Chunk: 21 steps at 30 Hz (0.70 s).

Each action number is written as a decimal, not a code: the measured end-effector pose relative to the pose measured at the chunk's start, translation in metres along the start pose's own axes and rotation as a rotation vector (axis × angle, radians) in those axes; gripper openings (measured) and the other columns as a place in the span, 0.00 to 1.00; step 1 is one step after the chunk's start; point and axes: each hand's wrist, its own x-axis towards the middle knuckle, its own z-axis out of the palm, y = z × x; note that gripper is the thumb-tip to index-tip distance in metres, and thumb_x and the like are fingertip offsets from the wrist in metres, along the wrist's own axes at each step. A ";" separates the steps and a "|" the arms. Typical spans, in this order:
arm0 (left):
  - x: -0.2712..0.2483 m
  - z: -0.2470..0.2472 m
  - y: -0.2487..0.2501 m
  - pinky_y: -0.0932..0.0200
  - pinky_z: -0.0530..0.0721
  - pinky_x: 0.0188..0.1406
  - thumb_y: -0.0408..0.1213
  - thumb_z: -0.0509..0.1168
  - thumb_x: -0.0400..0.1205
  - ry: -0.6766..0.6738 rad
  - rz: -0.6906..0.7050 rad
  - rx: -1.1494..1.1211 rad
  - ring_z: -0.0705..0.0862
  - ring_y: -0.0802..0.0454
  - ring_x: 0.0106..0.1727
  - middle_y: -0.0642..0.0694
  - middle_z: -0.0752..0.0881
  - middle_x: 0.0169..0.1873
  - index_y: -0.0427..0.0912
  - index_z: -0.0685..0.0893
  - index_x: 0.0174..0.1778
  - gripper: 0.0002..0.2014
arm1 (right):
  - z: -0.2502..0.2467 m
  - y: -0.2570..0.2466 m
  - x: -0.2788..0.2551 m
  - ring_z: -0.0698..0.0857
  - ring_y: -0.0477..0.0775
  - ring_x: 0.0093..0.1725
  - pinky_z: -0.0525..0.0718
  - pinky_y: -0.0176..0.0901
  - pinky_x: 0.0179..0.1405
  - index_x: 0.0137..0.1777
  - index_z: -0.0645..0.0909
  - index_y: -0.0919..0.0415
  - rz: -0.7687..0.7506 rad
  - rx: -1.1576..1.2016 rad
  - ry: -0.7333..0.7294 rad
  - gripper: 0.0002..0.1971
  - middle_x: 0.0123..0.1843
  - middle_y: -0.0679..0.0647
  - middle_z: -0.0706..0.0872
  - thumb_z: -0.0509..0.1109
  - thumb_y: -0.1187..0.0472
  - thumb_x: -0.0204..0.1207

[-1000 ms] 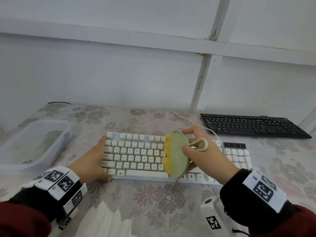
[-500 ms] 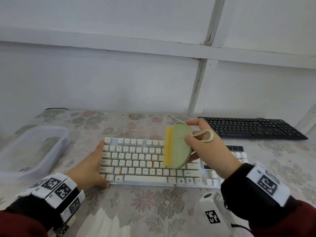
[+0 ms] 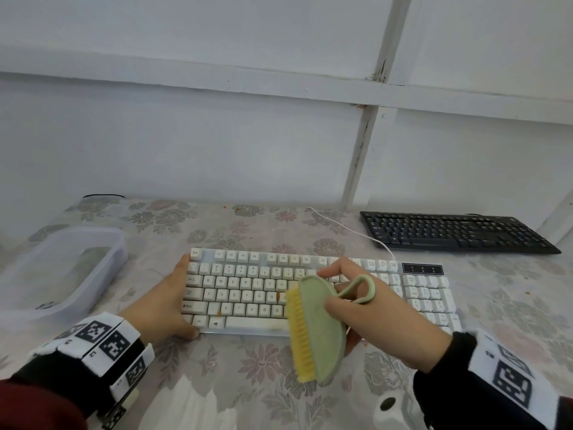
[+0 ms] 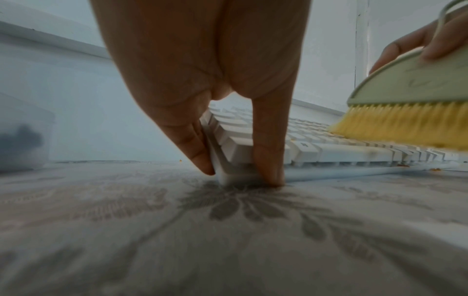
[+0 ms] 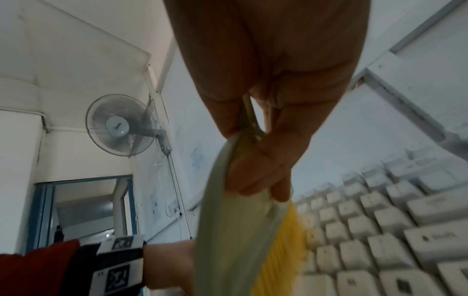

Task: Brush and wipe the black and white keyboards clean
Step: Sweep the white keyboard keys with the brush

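white keyboard (image 3: 310,293) lying flat at centre frame on the floral-covered desk (image 3: 217,383), with orange crumbs among its keys. left hand (image 3: 161,308) at the keyboard's left end: fingers (image 4: 200,152) straight down along the end edge, thumb against the front corner, steadying it. right hand (image 3: 381,321) at centre right of the head view, pinching a green brush (image 3: 319,330) with thumb on its back and fingers curled under it; a looped handle arching over the knuckles. brush tilted on edge, yellow bristles facing left, just above the keyboard's front edge near the space bar, blurred in the left wrist view; contact with the keys not clear. black keyboard (image 3: 459,232) at upper right of the desk, well apart. clear plastic tub (image 3: 62,274) at left. wall fan (image 5: 121,125) at the left of the right wrist view.
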 end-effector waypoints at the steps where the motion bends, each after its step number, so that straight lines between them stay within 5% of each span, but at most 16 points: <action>1: 0.000 0.000 0.000 0.72 0.77 0.42 0.31 0.80 0.61 0.000 -0.001 0.000 0.78 0.61 0.55 0.55 0.75 0.61 0.57 0.40 0.79 0.62 | -0.002 -0.002 -0.001 0.87 0.59 0.33 0.87 0.47 0.28 0.56 0.76 0.51 -0.009 0.008 0.004 0.12 0.40 0.64 0.86 0.63 0.68 0.77; 8: -0.001 -0.001 0.001 0.71 0.77 0.42 0.33 0.80 0.61 0.000 -0.014 0.016 0.78 0.60 0.55 0.53 0.75 0.62 0.56 0.38 0.80 0.64 | -0.023 -0.026 0.021 0.90 0.50 0.34 0.88 0.48 0.30 0.63 0.75 0.51 -0.164 0.145 0.277 0.16 0.40 0.54 0.89 0.65 0.68 0.79; 11: -0.002 -0.001 0.004 0.73 0.77 0.38 0.32 0.79 0.62 -0.007 -0.008 0.013 0.77 0.65 0.51 0.59 0.74 0.57 0.56 0.39 0.79 0.62 | -0.025 -0.034 0.031 0.90 0.49 0.36 0.89 0.50 0.33 0.65 0.74 0.51 -0.190 0.179 0.328 0.16 0.45 0.58 0.89 0.67 0.64 0.79; 15: -0.002 -0.001 0.004 0.73 0.78 0.36 0.30 0.79 0.62 -0.003 0.003 0.016 0.76 0.66 0.49 0.60 0.73 0.55 0.55 0.40 0.79 0.61 | -0.015 -0.035 0.038 0.89 0.46 0.35 0.88 0.46 0.29 0.63 0.74 0.51 -0.189 0.194 0.313 0.15 0.46 0.59 0.88 0.66 0.64 0.80; 21: -0.001 -0.001 0.001 0.68 0.77 0.50 0.35 0.80 0.61 0.001 -0.028 0.031 0.78 0.56 0.57 0.52 0.74 0.63 0.56 0.36 0.80 0.65 | 0.010 -0.013 0.035 0.91 0.52 0.38 0.89 0.45 0.30 0.59 0.73 0.51 -0.081 0.026 0.175 0.11 0.48 0.57 0.88 0.62 0.66 0.81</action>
